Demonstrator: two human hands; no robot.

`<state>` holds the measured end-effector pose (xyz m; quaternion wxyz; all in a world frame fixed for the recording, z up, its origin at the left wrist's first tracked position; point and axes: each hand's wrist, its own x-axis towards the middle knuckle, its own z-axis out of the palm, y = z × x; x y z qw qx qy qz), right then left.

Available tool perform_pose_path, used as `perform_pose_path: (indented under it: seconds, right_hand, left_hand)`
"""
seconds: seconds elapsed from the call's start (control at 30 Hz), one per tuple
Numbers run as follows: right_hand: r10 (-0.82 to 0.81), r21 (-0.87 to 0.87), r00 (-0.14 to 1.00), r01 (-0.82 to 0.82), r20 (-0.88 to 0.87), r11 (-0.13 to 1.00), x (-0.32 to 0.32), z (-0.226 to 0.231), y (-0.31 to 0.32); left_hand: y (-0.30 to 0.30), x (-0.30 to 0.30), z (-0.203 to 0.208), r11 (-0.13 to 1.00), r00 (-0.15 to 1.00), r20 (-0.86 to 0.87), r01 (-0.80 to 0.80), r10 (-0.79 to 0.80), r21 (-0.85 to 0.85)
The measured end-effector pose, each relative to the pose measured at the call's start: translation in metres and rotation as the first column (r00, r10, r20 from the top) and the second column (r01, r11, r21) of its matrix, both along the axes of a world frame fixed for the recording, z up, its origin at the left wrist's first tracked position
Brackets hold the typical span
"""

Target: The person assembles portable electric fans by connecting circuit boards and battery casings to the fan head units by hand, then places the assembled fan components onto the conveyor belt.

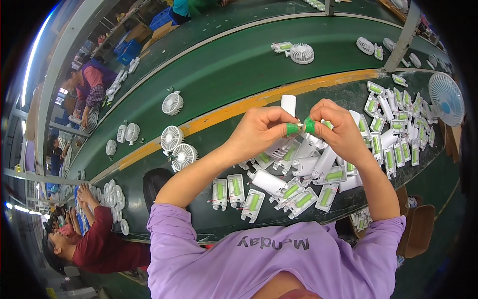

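Observation:
My left hand (256,130) and my right hand (339,130) meet above the near bench, each closed in a pinch. Green wraps cover fingertips on both. Between the pinches is something small and pale that I cannot make out. Just below them sits a white fan head (281,148), partly hidden by my fingers. A smooth white handle shell (288,104) stands up behind my left fingertips. Under and around my hands lie several opened white handle halves with green battery cells (303,200) and thin wires, mixed with closed white handles (267,182).
Beyond a yellow ledge (214,115), a green conveyor belt (224,74) carries scattered white mini fans (301,53). More battery halves (398,124) are heaped at right beside a larger fan (446,98). Finished-looking fans (184,157) rest left. Co-workers (107,236) sit along the left; a cardboard box (417,229) stands lower right.

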<state>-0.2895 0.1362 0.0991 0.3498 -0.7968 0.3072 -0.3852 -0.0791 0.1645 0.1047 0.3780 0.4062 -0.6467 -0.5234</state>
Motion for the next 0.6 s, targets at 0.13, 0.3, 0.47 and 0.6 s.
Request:
perform_pose_path:
  seconds: [0.13, 0.3, 0.47, 0.6]
  right_hand:
    - [0.047, -0.036, 0.996, -0.05, -0.076, 0.998, 0.001, 0.004, -0.003]
    - [0.043, 0.12, 0.997, -0.035, -0.067, 0.992, 0.006, 0.002, -0.004]
    - [0.085, 0.124, 0.989, -0.07, -0.119, 0.99, 0.014, 0.003, -0.01]
    - [0.076, 0.521, 0.997, -0.079, 0.028, 0.85, 0.021, -0.007, -0.045]
  left_hand:
    - [0.002, 0.002, 0.001, 1.0, 0.999, 0.034, 0.001, -0.002, 0.027]
    - [0.004, 0.003, 0.0, 1.0, 1.0, 0.022, -0.014, 0.014, -0.002]
    - [0.002, 0.011, -0.002, 1.0, 1.0, -0.009, -0.025, 0.025, 0.019]
    - [-0.029, 0.021, -0.012, 0.995, 0.987, -0.146, -0.055, 0.067, 0.086]
